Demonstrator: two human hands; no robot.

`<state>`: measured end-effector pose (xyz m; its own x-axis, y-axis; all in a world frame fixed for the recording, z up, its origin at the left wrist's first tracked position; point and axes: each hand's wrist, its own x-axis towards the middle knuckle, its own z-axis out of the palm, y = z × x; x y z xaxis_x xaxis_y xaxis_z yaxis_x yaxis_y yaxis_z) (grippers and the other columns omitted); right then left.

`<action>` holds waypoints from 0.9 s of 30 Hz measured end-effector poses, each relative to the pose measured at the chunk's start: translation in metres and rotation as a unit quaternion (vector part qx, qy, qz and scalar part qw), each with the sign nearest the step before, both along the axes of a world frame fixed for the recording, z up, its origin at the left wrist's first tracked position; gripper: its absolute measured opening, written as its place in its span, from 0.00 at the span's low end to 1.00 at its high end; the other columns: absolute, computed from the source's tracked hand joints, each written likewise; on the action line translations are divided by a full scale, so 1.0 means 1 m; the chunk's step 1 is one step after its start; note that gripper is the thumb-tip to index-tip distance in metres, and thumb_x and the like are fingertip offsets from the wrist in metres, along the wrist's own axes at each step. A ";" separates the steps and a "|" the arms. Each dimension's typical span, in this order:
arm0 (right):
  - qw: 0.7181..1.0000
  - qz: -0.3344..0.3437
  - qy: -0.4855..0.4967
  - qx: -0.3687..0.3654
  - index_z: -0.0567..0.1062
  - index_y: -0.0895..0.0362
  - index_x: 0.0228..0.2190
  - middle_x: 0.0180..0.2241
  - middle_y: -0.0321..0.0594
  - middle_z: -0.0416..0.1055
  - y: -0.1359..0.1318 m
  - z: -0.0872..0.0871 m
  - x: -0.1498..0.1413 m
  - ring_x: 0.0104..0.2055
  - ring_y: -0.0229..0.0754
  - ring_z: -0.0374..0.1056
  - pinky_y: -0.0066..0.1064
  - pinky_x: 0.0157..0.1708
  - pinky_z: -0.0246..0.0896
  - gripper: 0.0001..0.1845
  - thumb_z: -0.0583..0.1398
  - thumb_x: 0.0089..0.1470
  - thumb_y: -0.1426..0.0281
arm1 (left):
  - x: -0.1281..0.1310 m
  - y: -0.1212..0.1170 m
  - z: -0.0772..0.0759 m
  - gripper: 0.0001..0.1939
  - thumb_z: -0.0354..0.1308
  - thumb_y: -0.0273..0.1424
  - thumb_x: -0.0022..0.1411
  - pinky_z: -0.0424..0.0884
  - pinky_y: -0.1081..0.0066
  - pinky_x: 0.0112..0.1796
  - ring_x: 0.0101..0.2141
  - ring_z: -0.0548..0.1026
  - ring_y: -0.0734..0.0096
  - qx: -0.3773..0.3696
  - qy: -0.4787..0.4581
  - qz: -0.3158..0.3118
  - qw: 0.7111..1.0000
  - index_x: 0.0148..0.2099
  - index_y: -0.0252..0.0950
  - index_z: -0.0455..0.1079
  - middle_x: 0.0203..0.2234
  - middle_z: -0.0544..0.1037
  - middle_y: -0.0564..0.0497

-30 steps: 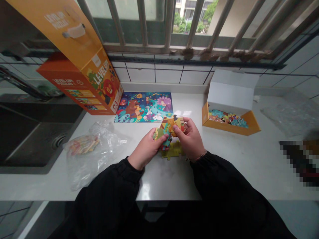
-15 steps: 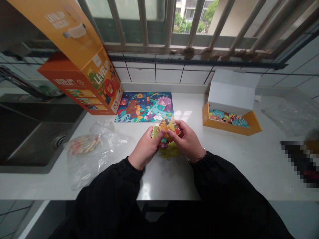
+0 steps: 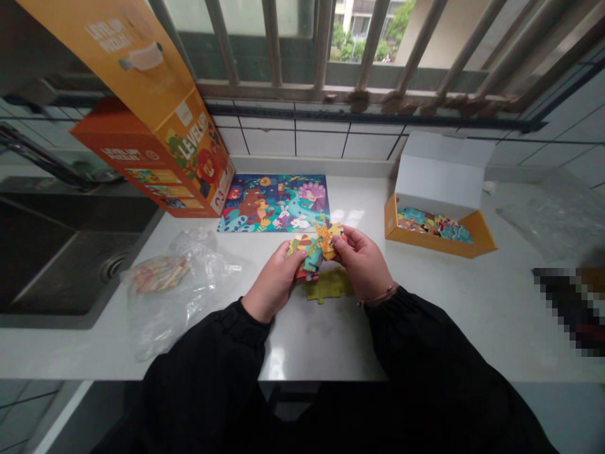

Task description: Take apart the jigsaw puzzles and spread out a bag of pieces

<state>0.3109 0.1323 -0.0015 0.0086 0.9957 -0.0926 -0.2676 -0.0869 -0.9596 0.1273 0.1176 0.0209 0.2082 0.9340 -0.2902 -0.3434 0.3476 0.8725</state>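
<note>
Your left hand (image 3: pixel 271 279) grips a cluster of multicoloured jigsaw pieces (image 3: pixel 311 257); your right hand (image 3: pixel 365 265) pinches yellow jigsaw pieces (image 3: pixel 327 246) just to their right. Olive-green jigsaw pieces (image 3: pixel 325 289) lie on the white countertop (image 3: pixel 326 347) below, on your side, their visible spread running left to right, its right end nearer your right hand.

Puzzle pieces (image 3: pixel 311 254) before picture sheet (image 3: pixel 276 203), carton (image 3: pixel 163 157) left, box (image 3: pixel 432 244) right.
</note>
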 end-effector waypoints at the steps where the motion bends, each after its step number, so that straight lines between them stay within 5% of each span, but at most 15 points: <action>1: 1.000 -0.010 -0.009 0.008 0.79 0.53 0.51 0.47 0.40 0.82 0.000 0.000 0.001 0.44 0.44 0.80 0.39 0.46 0.81 0.28 0.72 0.56 0.49 | 0.000 0.000 -0.001 0.22 0.69 0.38 0.63 0.81 0.70 0.30 0.37 0.81 0.65 0.002 -0.002 -0.009 1.000 0.56 0.37 0.71 0.48 0.82 0.44; 5: 0.984 -0.018 -0.157 0.081 0.83 0.52 0.50 0.45 0.42 0.81 -0.005 0.002 0.000 0.43 0.46 0.79 0.42 0.44 0.81 0.24 0.68 0.61 0.49 | -0.001 -0.001 -0.008 0.27 0.73 0.43 0.63 0.81 0.70 0.32 0.42 0.82 0.61 0.009 0.003 -0.049 0.999 0.58 0.37 0.71 0.52 0.81 0.41; 9: 0.930 0.024 -0.310 0.196 0.85 0.51 0.47 0.46 0.45 0.79 -0.008 0.010 0.000 0.49 0.48 0.77 0.40 0.47 0.77 0.20 0.62 0.68 0.52 | -0.001 -0.002 -0.014 0.31 0.77 0.45 0.59 0.80 0.71 0.34 0.44 0.82 0.60 0.020 0.021 -0.046 0.999 0.58 0.38 0.71 0.50 0.81 0.42; 12: 0.900 0.013 -0.378 0.216 0.82 0.53 0.53 0.48 0.47 0.78 -0.005 0.016 0.014 0.45 0.46 0.76 0.40 0.45 0.76 0.22 0.58 0.72 0.54 | -0.002 -0.001 -0.011 0.31 0.77 0.45 0.59 0.79 0.71 0.33 0.39 0.81 0.65 0.024 0.003 -0.015 1.000 0.58 0.37 0.72 0.48 0.81 0.44; 15: 0.860 0.096 -0.454 0.210 0.81 0.54 0.53 0.46 0.46 0.78 -0.001 0.019 0.038 0.41 0.46 0.75 0.40 0.43 0.74 0.21 0.66 0.66 0.54 | -0.004 0.001 -0.004 0.28 0.77 0.44 0.59 0.81 0.70 0.34 0.36 0.80 0.69 0.012 -0.007 0.025 1.000 0.54 0.35 0.72 0.45 0.82 0.45; 20: 0.774 0.265 -0.521 0.243 0.82 0.51 0.52 0.50 0.47 0.76 -0.004 0.018 0.052 0.52 0.53 0.74 0.46 0.55 0.72 0.33 0.80 0.46 0.60 | -0.004 0.003 0.002 0.26 0.78 0.42 0.58 0.81 0.71 0.37 0.36 0.80 0.70 0.011 -0.029 0.088 0.996 0.51 0.37 0.72 0.41 0.82 0.49; 24: 0.758 0.280 -0.532 0.254 0.80 0.53 0.49 0.49 0.47 0.75 -0.007 0.016 0.042 0.51 0.53 0.72 0.46 0.54 0.71 0.28 0.80 0.47 0.64 | -0.003 0.004 0.003 0.28 0.79 0.42 0.57 0.80 0.72 0.38 0.35 0.80 0.72 0.029 -0.035 0.126 0.991 0.51 0.38 0.72 0.41 0.83 0.50; 27: 0.771 0.267 -0.526 0.240 0.78 0.54 0.45 0.47 0.45 0.75 -0.008 0.018 0.041 0.49 0.51 0.72 0.43 0.50 0.71 0.27 0.79 0.46 0.68 | -0.004 0.005 0.002 0.29 0.79 0.43 0.56 0.82 0.69 0.38 0.34 0.79 0.73 0.028 -0.018 0.136 0.990 0.52 0.39 0.70 0.41 0.82 0.51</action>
